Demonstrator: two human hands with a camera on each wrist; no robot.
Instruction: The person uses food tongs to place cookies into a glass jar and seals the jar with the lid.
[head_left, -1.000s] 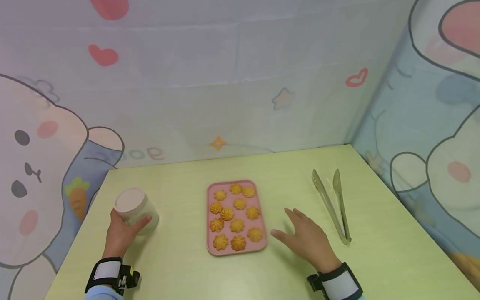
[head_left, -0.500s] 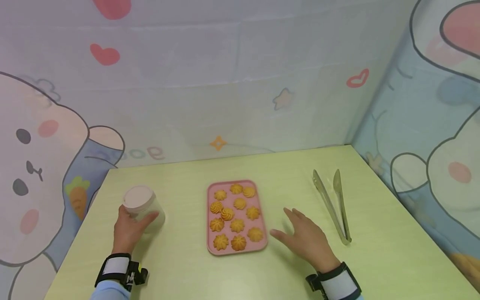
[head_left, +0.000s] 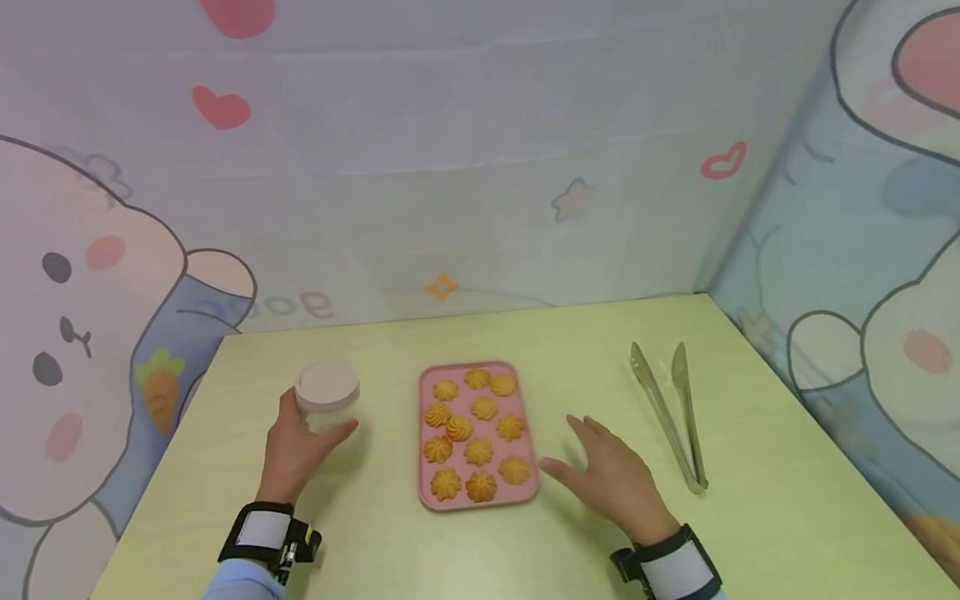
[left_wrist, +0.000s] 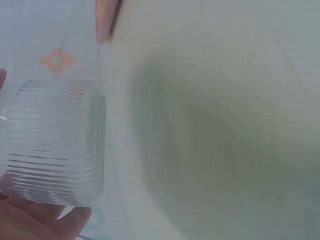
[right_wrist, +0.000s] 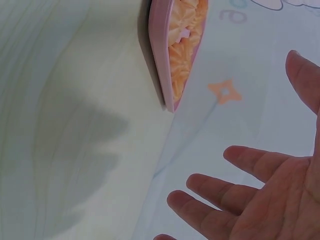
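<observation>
Twelve golden, ridged, swirl-topped cookies [head_left: 477,451] sit on a flat pink rectangular tray [head_left: 486,428] with rounded corners, about midway between the left and right edges of the pale yellow-green desk [head_left: 585,350]. Left hand [head_left: 294,454] grips a clear ribbed cylindrical jar [left_wrist: 55,145], fingers round one side, thumb across the front. Jar is over the left part of the desk, between the desk's left edge and the tray's left edge; looks lifted, base apart from the surface, roughly upright. Round white lid [head_left: 327,383] sits on top of it. No cookies show through the jar wall.

Right hand [head_left: 611,483] is empty, fingers spread, just beside the tray's right edge, nothing grasped. Slim silver metal tongs [head_left: 664,417] lie between that hand and the desk's right edge, arms apart, tips toward the back edge, joined end toward the near edge.

Progress, my judgement: early. Done: jar in hand and, it seems, off the desk. Not done: lid is on, jar isn't set down, tongs lie unused, cookies sit on the tray. Whether the lid is fastened, can't tell.
</observation>
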